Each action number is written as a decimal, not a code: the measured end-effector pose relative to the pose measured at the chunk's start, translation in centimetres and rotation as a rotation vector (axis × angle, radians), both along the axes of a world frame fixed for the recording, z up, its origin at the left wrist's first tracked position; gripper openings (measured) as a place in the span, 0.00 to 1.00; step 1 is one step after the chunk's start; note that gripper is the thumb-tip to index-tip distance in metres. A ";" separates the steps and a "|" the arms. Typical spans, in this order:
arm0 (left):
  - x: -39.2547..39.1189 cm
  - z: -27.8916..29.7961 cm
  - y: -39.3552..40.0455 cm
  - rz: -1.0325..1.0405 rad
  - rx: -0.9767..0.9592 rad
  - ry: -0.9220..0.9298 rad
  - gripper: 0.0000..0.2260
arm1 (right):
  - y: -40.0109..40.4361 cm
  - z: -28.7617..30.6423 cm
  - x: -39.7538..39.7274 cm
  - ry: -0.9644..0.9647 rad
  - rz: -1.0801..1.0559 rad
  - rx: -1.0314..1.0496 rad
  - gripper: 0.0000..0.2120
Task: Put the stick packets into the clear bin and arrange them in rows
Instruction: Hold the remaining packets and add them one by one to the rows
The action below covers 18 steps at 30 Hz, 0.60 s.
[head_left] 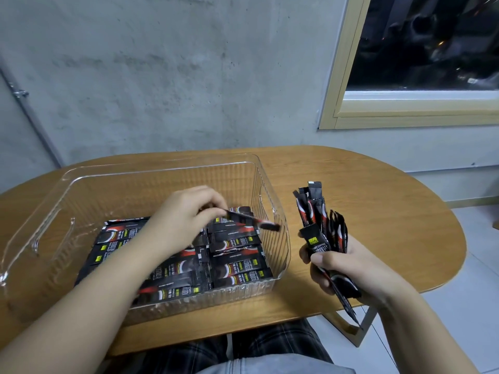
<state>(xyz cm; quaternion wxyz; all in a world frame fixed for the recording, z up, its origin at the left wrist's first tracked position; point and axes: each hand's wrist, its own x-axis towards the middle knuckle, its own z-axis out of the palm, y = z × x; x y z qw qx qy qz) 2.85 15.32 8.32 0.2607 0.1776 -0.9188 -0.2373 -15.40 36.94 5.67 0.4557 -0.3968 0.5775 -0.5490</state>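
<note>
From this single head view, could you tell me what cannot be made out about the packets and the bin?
- Single packet pinched by the left hand: motion-blurred, print unreadable.
- Rows in the clear bin: the left forearm covers the middle, so no count.
- Bundle gripped by the right hand: packets overlap, number unclear.
- Bin's near-left corner: lost in glare.

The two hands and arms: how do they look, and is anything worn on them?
The left hand and right hand are bare: no gloves, rings, watch or bracelet show. Both forearms are bare too, with no sleeve in view up to the picture's lower edge. The fingernails that show look short and plain. No marks or bandages show.
</note>
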 end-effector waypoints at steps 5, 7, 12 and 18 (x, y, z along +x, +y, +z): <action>0.8 -2.8 -0.8 0.216 0.239 -0.331 0.08 | 0.0 -0.2 -0.5 -0.001 -0.061 -0.003 0.31; 0.2 -3.5 -0.3 0.229 0.300 -0.377 0.07 | -0.1 -0.1 -0.4 0.008 -0.066 0.003 0.28; -1.3 -4.7 0.9 0.279 0.281 -0.458 0.09 | -0.1 -0.2 -0.5 0.015 -0.078 0.018 0.21; -1.9 -5.1 1.4 0.386 0.232 -0.365 0.10 | -0.1 -0.5 -0.5 0.001 -0.087 0.023 0.23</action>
